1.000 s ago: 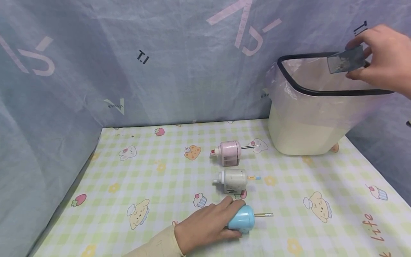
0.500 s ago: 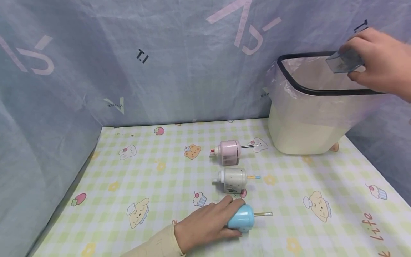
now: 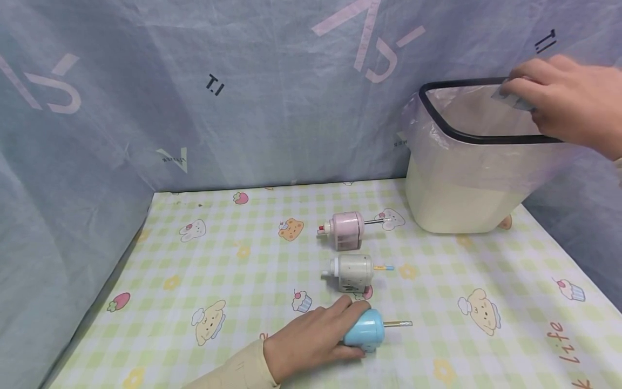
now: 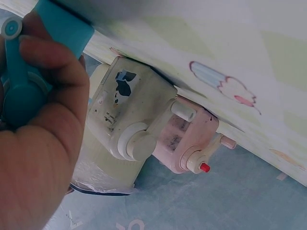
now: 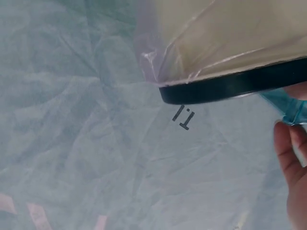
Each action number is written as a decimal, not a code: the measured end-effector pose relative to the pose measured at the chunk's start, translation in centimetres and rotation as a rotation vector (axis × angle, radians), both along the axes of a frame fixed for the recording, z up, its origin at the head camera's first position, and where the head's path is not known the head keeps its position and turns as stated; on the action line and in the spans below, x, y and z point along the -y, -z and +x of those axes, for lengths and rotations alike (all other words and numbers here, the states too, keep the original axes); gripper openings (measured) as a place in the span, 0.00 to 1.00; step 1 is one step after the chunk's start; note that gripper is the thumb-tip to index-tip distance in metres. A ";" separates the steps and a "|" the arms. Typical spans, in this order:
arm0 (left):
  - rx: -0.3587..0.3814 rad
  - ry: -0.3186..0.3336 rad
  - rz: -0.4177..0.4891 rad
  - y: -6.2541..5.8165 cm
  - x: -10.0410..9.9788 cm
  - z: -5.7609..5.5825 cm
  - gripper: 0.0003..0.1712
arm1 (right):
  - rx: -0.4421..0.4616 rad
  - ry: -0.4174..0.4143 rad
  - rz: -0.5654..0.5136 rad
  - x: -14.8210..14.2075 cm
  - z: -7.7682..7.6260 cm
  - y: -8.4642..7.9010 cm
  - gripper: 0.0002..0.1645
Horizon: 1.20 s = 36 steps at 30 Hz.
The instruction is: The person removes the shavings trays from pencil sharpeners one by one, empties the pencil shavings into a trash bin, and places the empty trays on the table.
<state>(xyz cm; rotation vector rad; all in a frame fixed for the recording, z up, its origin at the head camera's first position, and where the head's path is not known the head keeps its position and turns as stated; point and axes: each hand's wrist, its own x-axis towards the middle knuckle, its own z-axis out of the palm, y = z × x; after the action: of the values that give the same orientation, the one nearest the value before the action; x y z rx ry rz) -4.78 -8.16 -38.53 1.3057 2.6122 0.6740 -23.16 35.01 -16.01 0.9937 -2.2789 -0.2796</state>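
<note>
My left hand (image 3: 318,337) grips a blue crank pencil sharpener (image 3: 366,329) on the table, with a pencil (image 3: 398,323) sticking out of its right side. In the left wrist view the sharpener's crank (image 4: 19,72) shows beside my curled fingers. Over the mouth of a bin (image 3: 457,183), my right hand (image 3: 568,100) holds a translucent blue shavings drawer (image 3: 515,101), now tilted and largely covered by the fingers. The right wrist view shows part of this drawer (image 5: 285,105) at the bin's dark rim (image 5: 230,86). What is inside the drawer is hidden.
A grey sharpener (image 3: 356,273) with a yellow and blue pencil stands behind the blue one. Beyond it is a pink sharpener (image 3: 347,231) with a dark pencil. The bin has a clear plastic liner. Grey-blue cloth (image 3: 272,108) hangs along the table's back and left.
My right hand has moved slightly down and left over the bin and rotated, so the drawer tips and shows less. My left hand and the blue sharpener stay in place.
</note>
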 end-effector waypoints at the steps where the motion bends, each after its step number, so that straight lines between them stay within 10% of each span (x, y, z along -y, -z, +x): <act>1: 0.000 -0.001 -0.001 0.0 0.0 0.0 0.37 | -0.010 -0.008 0.016 0.1 0.0 0.0 0.41; 16: -0.012 0.003 0.004 0.0 0.0 0.0 0.37 | -0.056 -0.104 0.134 0.3 0.0 -0.7 0.39; 36: -0.012 0.006 0.011 0.0 0.1 0.1 0.38 | -0.032 -0.033 0.186 0.5 0.4 -0.8 0.36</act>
<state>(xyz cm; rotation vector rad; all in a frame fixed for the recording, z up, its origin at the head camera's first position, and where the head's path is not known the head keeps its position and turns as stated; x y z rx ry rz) -4.72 -8.25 -38.52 1.3250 2.6165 0.6821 -22.74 34.52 -15.17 1.1106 -2.2361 -0.4967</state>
